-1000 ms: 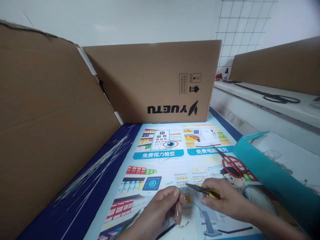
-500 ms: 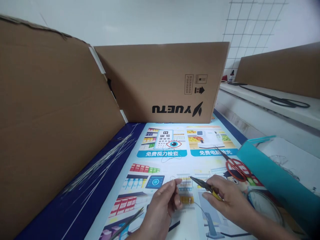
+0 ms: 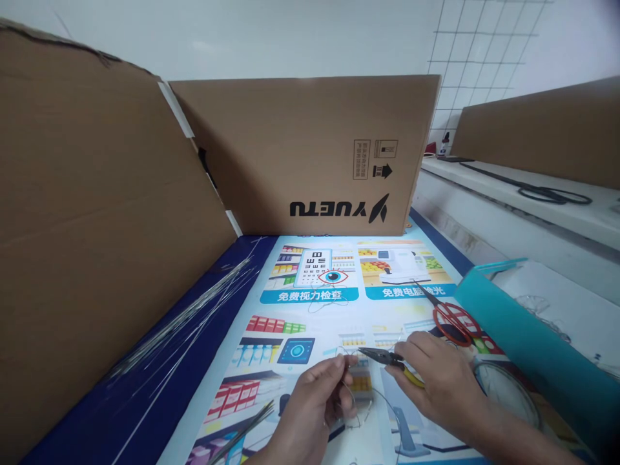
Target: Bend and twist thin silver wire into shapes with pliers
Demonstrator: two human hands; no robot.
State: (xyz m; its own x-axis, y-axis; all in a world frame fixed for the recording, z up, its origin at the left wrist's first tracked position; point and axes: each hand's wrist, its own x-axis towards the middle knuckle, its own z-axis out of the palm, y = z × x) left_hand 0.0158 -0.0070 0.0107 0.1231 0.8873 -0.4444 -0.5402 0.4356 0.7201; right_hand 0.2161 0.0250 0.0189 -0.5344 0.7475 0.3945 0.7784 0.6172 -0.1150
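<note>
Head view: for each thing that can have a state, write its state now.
Left hand, pinching thin wire
Right hand, closed around pliers
Pliers, held, tips too small to tell open or shut
Red scissors, lying shut
Black scissors, lying shut
Bottle, upright, capped
Teal box, open on top
Lettered cardboard, standing, print upside down
Wire strands, lying loose
</note>
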